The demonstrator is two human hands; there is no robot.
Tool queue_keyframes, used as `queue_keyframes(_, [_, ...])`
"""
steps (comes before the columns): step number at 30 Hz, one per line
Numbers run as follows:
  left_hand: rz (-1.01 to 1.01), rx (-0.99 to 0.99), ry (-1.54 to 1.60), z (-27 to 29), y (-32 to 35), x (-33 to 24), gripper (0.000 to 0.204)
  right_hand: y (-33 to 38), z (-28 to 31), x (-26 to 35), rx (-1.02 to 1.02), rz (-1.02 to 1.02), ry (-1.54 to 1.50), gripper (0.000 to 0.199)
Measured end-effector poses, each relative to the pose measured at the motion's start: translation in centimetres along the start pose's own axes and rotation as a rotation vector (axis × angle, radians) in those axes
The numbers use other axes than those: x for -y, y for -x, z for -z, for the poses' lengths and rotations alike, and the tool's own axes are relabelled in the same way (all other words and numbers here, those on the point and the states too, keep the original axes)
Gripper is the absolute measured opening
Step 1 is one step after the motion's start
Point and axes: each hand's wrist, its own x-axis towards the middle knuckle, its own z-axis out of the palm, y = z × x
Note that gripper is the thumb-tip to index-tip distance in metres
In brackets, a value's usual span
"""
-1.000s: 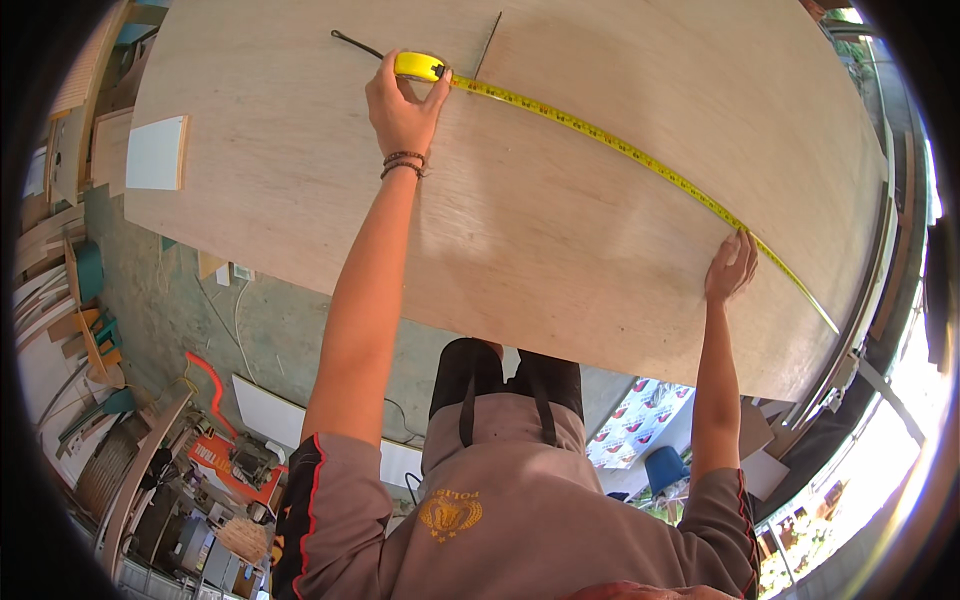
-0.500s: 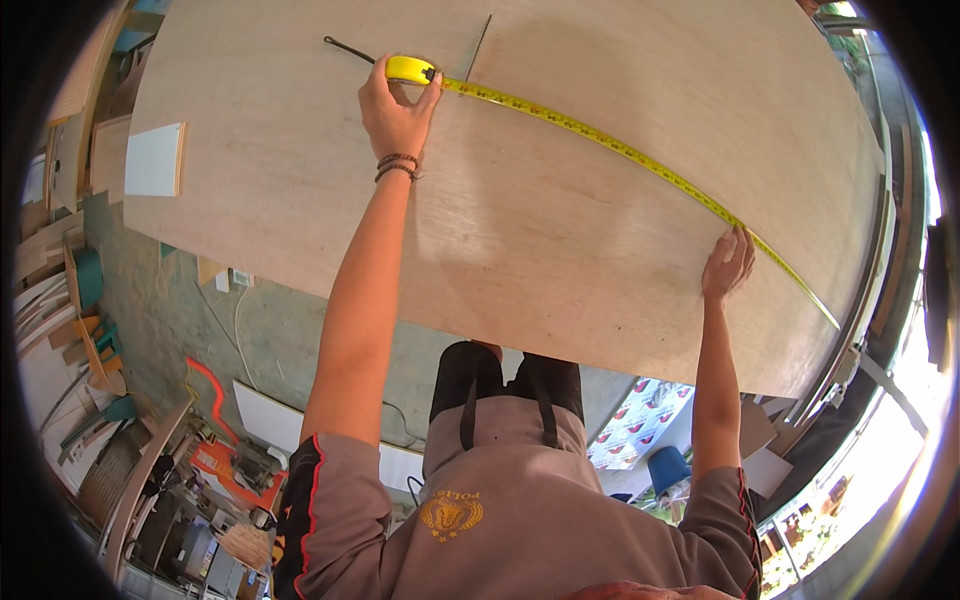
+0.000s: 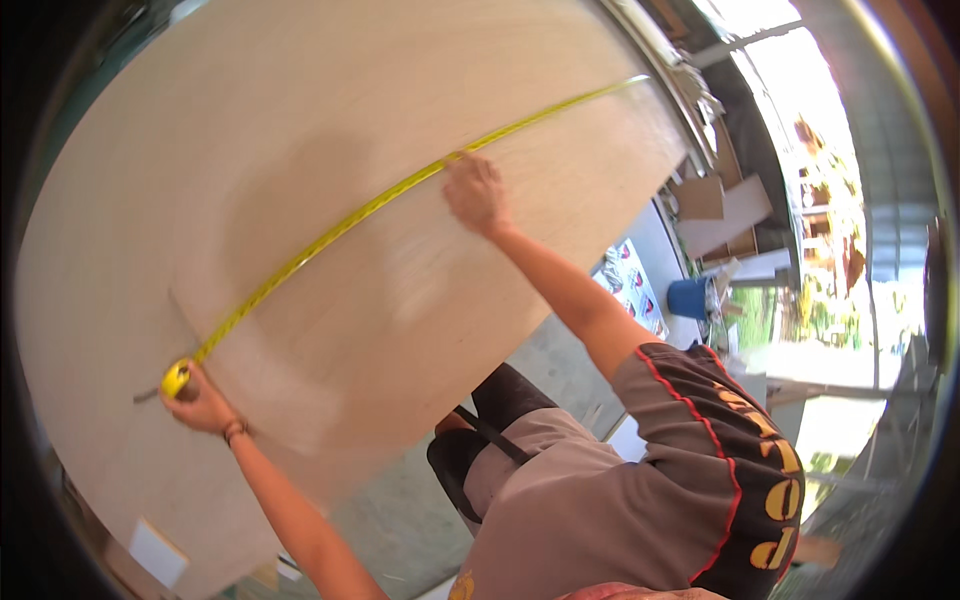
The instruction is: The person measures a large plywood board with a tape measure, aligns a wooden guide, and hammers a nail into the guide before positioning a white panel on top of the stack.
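A large pale plywood sheet [image 3: 400, 300] lies before me. At its left, my left hand [image 3: 203, 408] is closed around the yellow case of a tape measure [image 3: 176, 379]. The yellow tape blade [image 3: 330, 236] runs out from the case diagonally across the board, its far end near the board's right edge. My right hand [image 3: 478, 197], slightly blurred, grips the blade's near edge with bent fingertips around the middle of its length. A thin dark rod [image 3: 146, 397] pokes out beside the case. A faint thin strip [image 3: 184, 312] lies above it, too smeared to name.
A small white panel [image 3: 158, 552] sits at the board's lower left. Beyond the right edge are board offcuts [image 3: 735, 215], a blue bucket [image 3: 690, 298] and a printed sheet [image 3: 628, 285]. Grey floor [image 3: 560, 370] shows between the board and my body.
My view has swung to the right, so board and tape appear turned. My right hand has slid along the blade toward the case. The left hand still holds the case.
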Motion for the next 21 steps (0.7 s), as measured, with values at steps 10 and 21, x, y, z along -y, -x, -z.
queue_keyframes(10, [0.059,0.01,-0.131,-0.5,0.6,0.8,0.076,1.1,1.1,-0.4,-0.052,-0.027,-0.141,0.039])
queue_keyframes(21, [0.077,0.017,-0.132,-0.5,1.0,1.3,0.071,0.9,0.8,-0.5,-0.054,-0.031,-0.147,0.04])
